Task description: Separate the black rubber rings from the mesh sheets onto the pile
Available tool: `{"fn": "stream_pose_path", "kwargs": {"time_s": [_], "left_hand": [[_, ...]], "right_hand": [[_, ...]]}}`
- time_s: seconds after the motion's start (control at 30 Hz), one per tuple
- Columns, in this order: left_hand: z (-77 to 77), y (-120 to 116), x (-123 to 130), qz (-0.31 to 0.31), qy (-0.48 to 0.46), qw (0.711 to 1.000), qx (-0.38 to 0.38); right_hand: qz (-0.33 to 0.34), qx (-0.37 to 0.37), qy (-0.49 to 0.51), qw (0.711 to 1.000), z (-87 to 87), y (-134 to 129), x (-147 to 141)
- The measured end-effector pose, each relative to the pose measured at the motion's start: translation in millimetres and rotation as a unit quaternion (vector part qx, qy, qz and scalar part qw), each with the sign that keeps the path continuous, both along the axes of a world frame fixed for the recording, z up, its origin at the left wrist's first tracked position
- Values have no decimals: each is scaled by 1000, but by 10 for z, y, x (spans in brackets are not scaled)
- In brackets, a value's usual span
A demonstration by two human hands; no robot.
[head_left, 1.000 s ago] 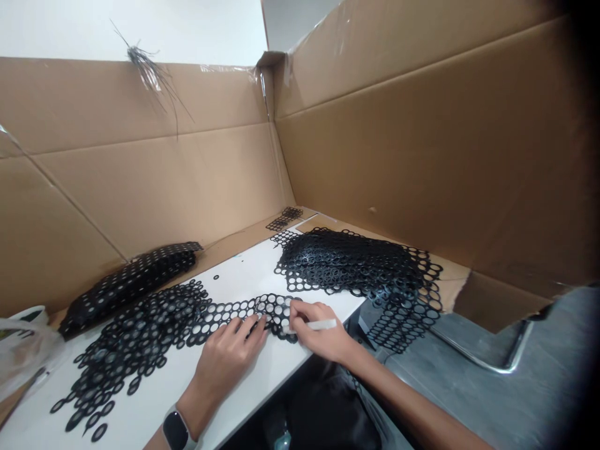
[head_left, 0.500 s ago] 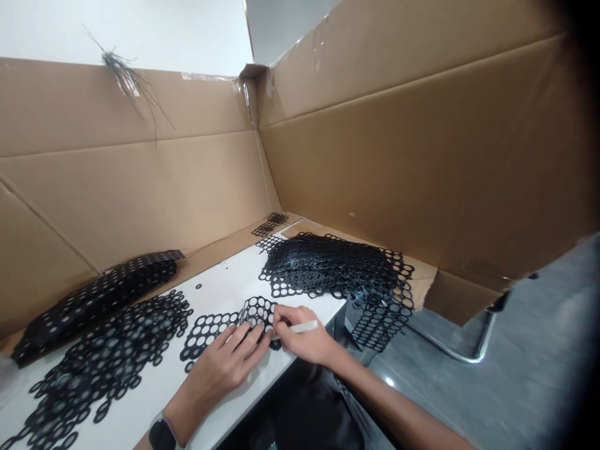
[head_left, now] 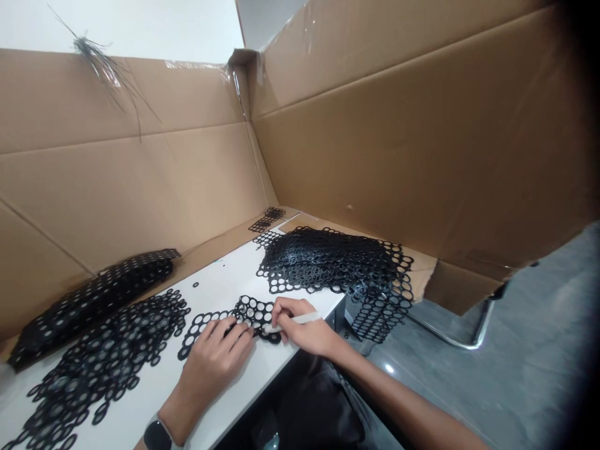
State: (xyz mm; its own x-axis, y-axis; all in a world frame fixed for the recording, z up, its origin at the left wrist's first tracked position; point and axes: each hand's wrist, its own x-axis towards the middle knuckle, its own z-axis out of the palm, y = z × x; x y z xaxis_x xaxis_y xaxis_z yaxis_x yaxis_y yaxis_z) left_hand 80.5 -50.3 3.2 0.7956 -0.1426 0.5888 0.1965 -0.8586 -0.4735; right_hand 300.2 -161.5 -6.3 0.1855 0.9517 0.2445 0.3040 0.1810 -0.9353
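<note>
**K:** While both hands sit on the table, what's under them?

**M:** Left hand point(head_left: 215, 359) lies flat, fingers spread, pressing down on a black sheet of joined rings point(head_left: 225, 322). That sheet lies on the white tabletop point(head_left: 262, 381) near the front edge, just left of the right hand.

**K:** Right hand?

**M:** Right hand point(head_left: 304, 328) is closed around a thin white stick tool point(head_left: 295, 320), pinched like a pen. The tool's tip end meets the ring sheet's right edge, close to the left fingertips. Can't tell exactly which ring it touches.

**K:** Surroundings?

**M:** Large heap of ring sheets point(head_left: 337, 265) behind the right hand, spilling over the table's right edge. Loose black rings point(head_left: 103, 356) piled to the left of the left hand. Beyond those, a stack of punched black strips point(head_left: 94, 294) leans by the cardboard wall point(head_left: 140, 187). A few small ring scraps point(head_left: 267, 220) lie in the far corner.

**K:** Anything else?

**M:** Smartwatch point(head_left: 157, 435) on the left wrist. Cardboard encloses the table on the back and right. Bundle of thin black strands point(head_left: 96, 56) is taped on the top edge of the back wall. Chrome chair frame point(head_left: 462, 340) shows lower right, over a grey floor.
</note>
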Motion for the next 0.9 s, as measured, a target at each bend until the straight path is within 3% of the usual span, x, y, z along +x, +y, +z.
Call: {"fn": "stream_pose_path", "kwargs": {"time_s": [0.53,0.9], "left_hand": [[37,-35,-11,33,-28,997,-58],[34,-33,-38,35,-47,998,-38]], "right_hand": [[25,14,103,994,-16,46,86],[38,9,119,992,65,-18,56]]}}
